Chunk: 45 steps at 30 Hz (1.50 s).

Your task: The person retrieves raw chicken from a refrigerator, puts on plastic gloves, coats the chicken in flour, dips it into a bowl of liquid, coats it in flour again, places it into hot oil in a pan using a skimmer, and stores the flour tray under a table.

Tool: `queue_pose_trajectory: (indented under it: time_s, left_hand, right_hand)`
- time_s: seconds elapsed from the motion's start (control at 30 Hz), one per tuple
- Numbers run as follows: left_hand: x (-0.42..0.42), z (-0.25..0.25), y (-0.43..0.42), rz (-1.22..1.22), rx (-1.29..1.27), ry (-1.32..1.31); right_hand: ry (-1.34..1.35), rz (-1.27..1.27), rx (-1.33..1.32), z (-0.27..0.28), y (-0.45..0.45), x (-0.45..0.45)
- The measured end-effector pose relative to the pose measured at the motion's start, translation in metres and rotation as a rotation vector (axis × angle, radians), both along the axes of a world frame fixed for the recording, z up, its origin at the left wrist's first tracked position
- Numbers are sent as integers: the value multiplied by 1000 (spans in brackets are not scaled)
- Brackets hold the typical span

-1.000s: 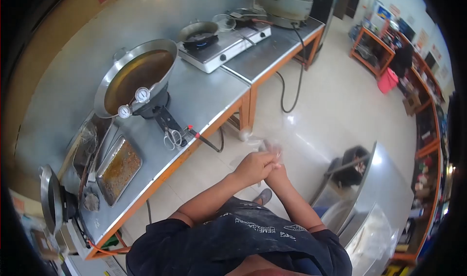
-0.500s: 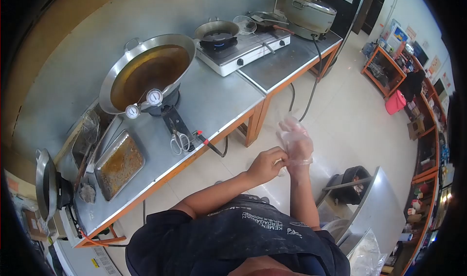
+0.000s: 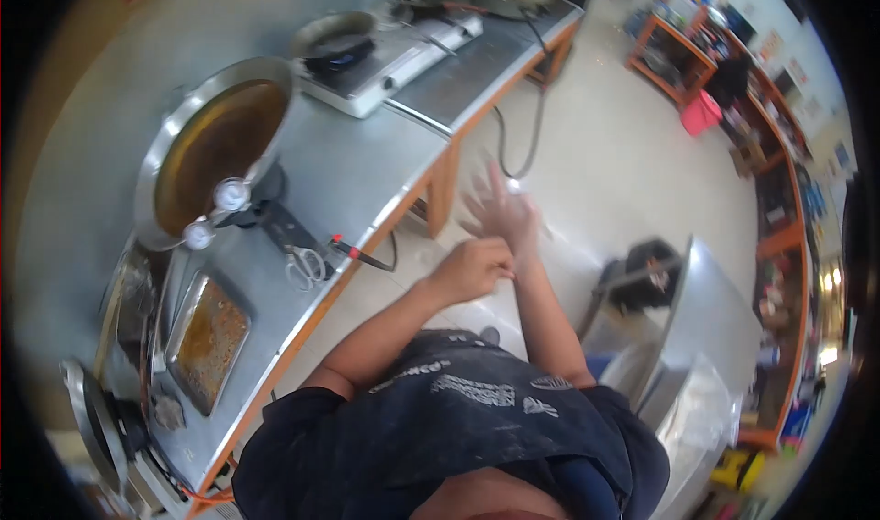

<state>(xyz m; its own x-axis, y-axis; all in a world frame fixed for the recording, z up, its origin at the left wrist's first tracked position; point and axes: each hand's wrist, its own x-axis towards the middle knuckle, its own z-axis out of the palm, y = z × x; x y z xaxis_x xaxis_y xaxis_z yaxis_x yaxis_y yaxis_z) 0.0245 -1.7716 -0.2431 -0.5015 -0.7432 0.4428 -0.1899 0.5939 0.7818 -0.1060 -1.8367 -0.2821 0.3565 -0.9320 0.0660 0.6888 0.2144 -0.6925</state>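
My right hand (image 3: 510, 219) is raised over the floor, its fingers spread and smeared by motion. A thin clear plastic glove (image 3: 480, 199) covers it, its outline faint in the blur. My left hand (image 3: 471, 271) is closed at the right wrist, with thumb and fingers pinching around the glove's cuff; the pinched edge itself is hard to make out. Both hands are apart from the metal-topped table (image 3: 353, 167). Nearest to them on its edge are white-handled scissors (image 3: 305, 268).
A large wok (image 3: 147, 190) of brown oil carries two dial thermometers (image 3: 231, 194). Beside it lies an oily metal tray (image 3: 240, 341). A small wok (image 3: 335, 27) sits on the gas stove (image 3: 367, 103). At right stand a black bucket (image 3: 653, 261) and a metal surface (image 3: 706, 304).
My view has shifted, so the table appears further left. My gloved right hand has gone from fingers gathered to fingers spread. The left hand stays at the right wrist.
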Motion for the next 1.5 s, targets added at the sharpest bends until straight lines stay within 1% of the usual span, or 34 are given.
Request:
queue_pose_trajectory:
  time_s: [0.03, 0.07, 0.1, 0.13, 0.17, 0.2, 0.27, 0.3, 0.37, 0.4, 0.43, 0.47, 0.53, 0.57, 0.63, 0.67, 0.73, 0.77, 0.87, 0.93, 0.97, 1.07, 1.13, 1.23, 1.27, 1.33, 1.37, 1.43, 1.5]
  left_hand:
    - [-1, -6, 0, -17, -35, -11]
    - [1, -9, -1, -1, -42, -8]
    - [3, -10, -4, 22, -51, -9]
    - [6, -2, -6, 29, -7, 3]
    - [6, 6, -8, 43, 39, 9]
    - [1, 4, -13, 16, 38, -15]
    - [-1, -3, -20, -18, 26, -71]
    - [2, -3, -19, 13, 198, -65]
    - [8, 1, -27, 91, 510, -44]
    - [13, -6, -34, 118, 569, 151]
    - [22, -20, -42, 143, 626, 348]
    - [30, -31, -48, 166, 679, 548]
    - [45, -40, -56, 113, 706, 670]
    - [50, -38, -57, 85, 720, 733]
    - [60, -35, -56, 56, 699, 588]
    - [65, -31, -52, 44, 689, 515]
    - [76, -13, -47, 74, 849, 290]
    - [81, -8, -45, 88, 928, 173]
    - [91, -21, -54, -35, 1009, 101]
    - [77, -25, -56, -52, 921, 257]
    - [68, -25, -56, -57, 875, 338]
    - [47, -11, -57, 3, 821, 70]
    - [45, -16, -65, -27, 855, 50]
    - [51, -21, -68, -83, 883, 16]
    - [53, -22, -70, -105, 886, 5]
    - [53, -25, -72, -72, 904, -88]
    - [55, -27, -72, -53, 912, -133]
    - [52, -30, -69, 45, 893, -86]
    - [47, -43, -66, 124, 858, -6]
  right_hand:
    - [78, -68, -76, 5, -1, 13]
    - [124, -268, -114, 0, -8, 15]
    - [99, -343, -50, 0, -10, 10]
    - [75, -421, 13, 1, -12, 5]
    - [-34, -377, 178, 21, -5, 2]
    - [-152, -327, 339, 30, 0, -1]
    - [-341, -78, 304, 18, 2, -6]
    - [-437, 57, 269, 14, 2, -7]
    - [-68, -57, 41, 12, -2, -15]
    - [116, -116, -72, 9, -3, -25]
    - [358, -147, -139, -8, -5, -40]
    - [482, -105, -193, -14, 0, -39]
    - [735, -22, -304, -20, 18, -36]
    - [751, 54, -210, -20, 23, -35]
    - [781, 209, -27, -18, 26, -35]
    - [728, 100, -29, -17, 27, -35]
    - [619, -111, -32, -9, 28, -39]
    - [695, -94, -76, -1, 27, -42]
    - [942, -40, -188, 23, 24, -51]
    - [1138, 22, -256, 30, 17, -53]
    - [1198, 91, -285, 39, 16, -53]
    - [1343, 294, -379, 61, 9, -53]
    - [1404, 406, -436, 63, 4, -54]
    - [1402, 464, -452, 59, -5, -62]
    - [1479, 444, -452, 62, -5, -63]
    - [1631, 405, -454, 70, -6, -63]
    - [1687, 297, -509, 66, -5, -62]
    - [1789, 77, -625, 55, -1, -59]
    - [1783, -676, -768, 71, 14, -50]
